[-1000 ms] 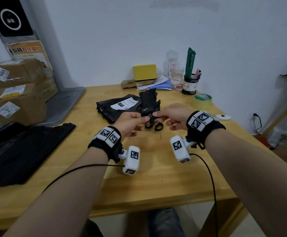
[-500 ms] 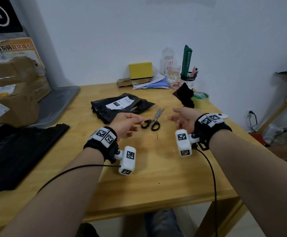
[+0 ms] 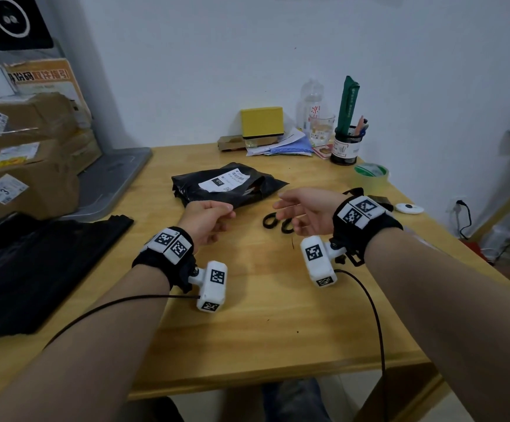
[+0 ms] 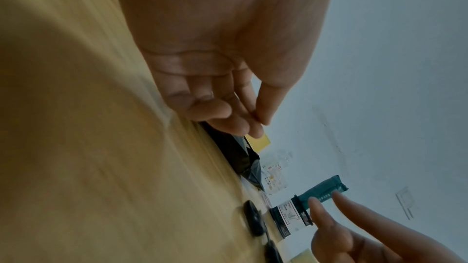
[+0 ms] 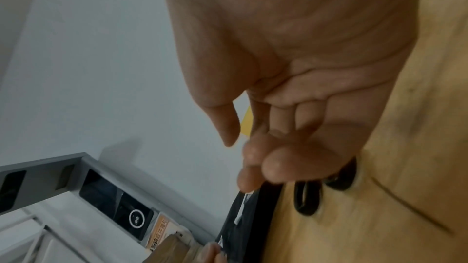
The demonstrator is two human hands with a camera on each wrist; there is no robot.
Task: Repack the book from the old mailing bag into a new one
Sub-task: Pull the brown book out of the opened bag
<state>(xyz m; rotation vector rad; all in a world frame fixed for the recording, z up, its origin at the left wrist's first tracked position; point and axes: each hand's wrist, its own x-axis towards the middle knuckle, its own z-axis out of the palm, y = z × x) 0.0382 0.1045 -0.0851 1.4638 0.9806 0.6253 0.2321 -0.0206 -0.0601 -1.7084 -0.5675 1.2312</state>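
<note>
The pale wooden table [image 3: 278,315] carries everything, and places here are given from the crumpled black plastic mailing bag with a white shipping label [image 3: 226,185] lying at its middle. Well to the left of it a stack of flat black new mailing bags [image 3: 34,263] lies untouched on the table's left edge, with taped brown cardboard boxes [image 3: 25,166] behind them. The book itself is not plainly visible; a reddish edge shows at the bag's open right end, so it seems to sit inside.

A second ago both hands were holding a cut-off black strip above the bag; half a second ago the right hand was carrying it off to the right, and now a dark scrap [image 3: 378,201] lies right of the bag beyond the right wrist. The left hand [image 3: 206,219] has come to hover at the bag's near edge, fingers loosely curled and holding nothing. The right hand [image 3: 304,208] hangs just right of the bag, fingers relaxed and spread, also empty. Black-handled scissors [image 3: 276,222] lie just in front of the bag, partly under the right hand.

With the bag opened and the offcut discarded, the likely next step is drawing the book out.
</note>
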